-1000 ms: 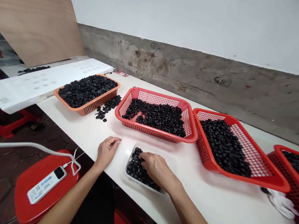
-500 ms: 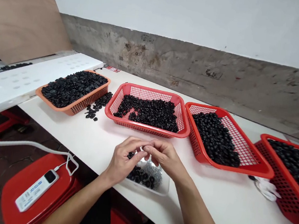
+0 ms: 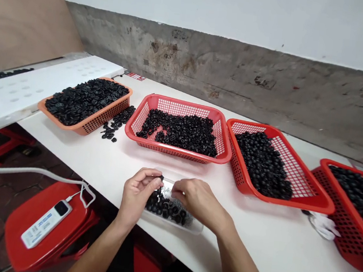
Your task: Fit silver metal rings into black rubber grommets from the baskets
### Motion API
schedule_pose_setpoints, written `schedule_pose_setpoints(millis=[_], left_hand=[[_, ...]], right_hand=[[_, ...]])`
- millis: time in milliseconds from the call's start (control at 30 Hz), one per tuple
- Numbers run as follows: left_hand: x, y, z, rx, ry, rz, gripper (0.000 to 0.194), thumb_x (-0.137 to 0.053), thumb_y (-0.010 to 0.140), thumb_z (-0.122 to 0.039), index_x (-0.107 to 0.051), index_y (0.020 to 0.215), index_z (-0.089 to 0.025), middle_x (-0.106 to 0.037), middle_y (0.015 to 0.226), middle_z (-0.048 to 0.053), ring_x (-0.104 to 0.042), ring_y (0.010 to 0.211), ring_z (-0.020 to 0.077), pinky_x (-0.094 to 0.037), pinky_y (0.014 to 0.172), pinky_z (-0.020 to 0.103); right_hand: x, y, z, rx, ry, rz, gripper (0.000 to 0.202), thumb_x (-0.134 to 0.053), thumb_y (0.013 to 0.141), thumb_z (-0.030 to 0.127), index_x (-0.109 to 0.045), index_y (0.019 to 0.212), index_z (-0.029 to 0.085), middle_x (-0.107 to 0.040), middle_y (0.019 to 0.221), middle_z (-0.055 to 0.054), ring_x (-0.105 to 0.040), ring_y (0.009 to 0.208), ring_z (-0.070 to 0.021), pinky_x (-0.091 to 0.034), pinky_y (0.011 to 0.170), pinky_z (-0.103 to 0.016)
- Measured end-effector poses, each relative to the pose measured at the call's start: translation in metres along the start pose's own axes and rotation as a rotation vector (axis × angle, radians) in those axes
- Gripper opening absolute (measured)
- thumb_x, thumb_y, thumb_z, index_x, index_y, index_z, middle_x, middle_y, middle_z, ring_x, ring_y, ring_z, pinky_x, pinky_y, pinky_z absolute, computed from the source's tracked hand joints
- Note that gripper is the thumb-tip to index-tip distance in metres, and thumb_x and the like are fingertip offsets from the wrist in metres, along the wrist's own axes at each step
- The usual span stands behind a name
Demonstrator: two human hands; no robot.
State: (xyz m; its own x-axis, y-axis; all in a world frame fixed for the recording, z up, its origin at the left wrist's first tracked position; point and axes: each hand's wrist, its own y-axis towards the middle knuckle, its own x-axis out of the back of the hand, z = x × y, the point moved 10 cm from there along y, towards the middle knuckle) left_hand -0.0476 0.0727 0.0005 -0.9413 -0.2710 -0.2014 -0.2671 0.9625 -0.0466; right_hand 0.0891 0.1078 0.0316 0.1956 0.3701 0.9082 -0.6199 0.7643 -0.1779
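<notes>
My left hand (image 3: 137, 194) pinches a small black plastic part (image 3: 161, 178) between thumb and forefinger, above the left end of a clear plastic tub (image 3: 193, 230). Over the tub's right side hangs my right hand (image 3: 198, 199), its fingertips pressed together and pointing down; whatever they hold, if anything, is hidden. Black round knob-like pieces (image 3: 166, 208) fill the near left portion of the tub. Small silvery metal bits lie beside them, partly covered by my right hand.
Behind the tub stands a red basket (image 3: 179, 154) of small black rings. Two more red baskets, a middle one (image 3: 308, 203) and a far one (image 3: 350, 234), hold black parts at right. An orange basket (image 3: 87, 124) stands left, loose black pieces (image 3: 117, 122) beside it. A power strip (image 3: 46, 224) rests on a red stool (image 3: 15, 239).
My hands were together over the tub; now they are apart. The left has shifted left with the black part, and the right has lowered toward the metal bits.
</notes>
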Motion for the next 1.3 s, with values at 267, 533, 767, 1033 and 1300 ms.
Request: schedule_pose_setpoints(millis=[267, 533, 767, 1033, 1300], left_hand=[[-0.012, -0.001, 0.010, 0.117, -0.055, 0.032, 0.024, -0.079, 0.074, -0.029, -0.072, 0.092, -0.016, -0.069, 0.076, 0.001, -0.061, 0.067, 0.0112, -0.050, 0.066, 0.020], [-0.015, 0.000, 0.010, 0.093, -0.001, 0.050, 0.017, -0.075, 0.079, -0.031, -0.070, 0.086, -0.016, -0.072, 0.089, 0.003, -0.065, 0.070, 0.0117, -0.050, 0.068, 0.022], [-0.019, 0.001, 0.009, 0.050, 0.047, 0.105, 0.018, -0.077, 0.073, -0.020, -0.071, 0.090, -0.017, -0.070, 0.090, 0.003, -0.062, 0.079, 0.0136, -0.050, 0.073, 0.022], [-0.015, -0.002, 0.012, 0.066, 0.063, 0.054, 0.019, -0.075, 0.077, -0.024, -0.070, 0.094, -0.017, -0.070, 0.081, 0.002, -0.061, 0.072, 0.0122, -0.049, 0.068, 0.021], [-0.016, -0.003, 0.010, 0.057, 0.051, 0.056, 0.022, -0.071, 0.082, -0.031, -0.071, 0.098, -0.017, -0.069, 0.078, 0.001, -0.063, 0.070, 0.0121, -0.051, 0.069, 0.022]], right_hand=[[-0.052, 0.009, 0.005, 0.019, -0.275, 0.197, 0.018, -0.056, 0.089, 0.013, -0.073, 0.095, 0.010, -0.074, 0.083, -0.018, -0.072, 0.082, -0.0287, -0.049, 0.067, -0.030], [-0.037, 0.006, 0.007, 0.071, -0.264, 0.170, 0.022, -0.052, 0.092, 0.014, -0.074, 0.091, 0.014, -0.074, 0.080, -0.012, -0.071, 0.077, -0.0236, -0.045, 0.064, -0.026], [-0.016, 0.004, -0.005, 0.002, -0.260, 0.124, 0.020, -0.054, 0.091, 0.012, -0.073, 0.088, 0.015, -0.074, 0.082, -0.012, -0.071, 0.076, -0.0233, -0.043, 0.062, -0.026], [-0.039, 0.008, 0.003, 0.031, -0.287, 0.133, 0.022, -0.049, 0.090, 0.004, -0.070, 0.089, 0.012, -0.073, 0.082, -0.015, -0.072, 0.082, -0.0277, -0.048, 0.067, -0.030], [-0.052, 0.013, 0.006, 0.045, -0.304, 0.139, 0.025, -0.044, 0.092, 0.004, -0.068, 0.090, 0.011, -0.071, 0.081, -0.015, -0.071, 0.080, -0.0266, -0.048, 0.066, -0.031]])
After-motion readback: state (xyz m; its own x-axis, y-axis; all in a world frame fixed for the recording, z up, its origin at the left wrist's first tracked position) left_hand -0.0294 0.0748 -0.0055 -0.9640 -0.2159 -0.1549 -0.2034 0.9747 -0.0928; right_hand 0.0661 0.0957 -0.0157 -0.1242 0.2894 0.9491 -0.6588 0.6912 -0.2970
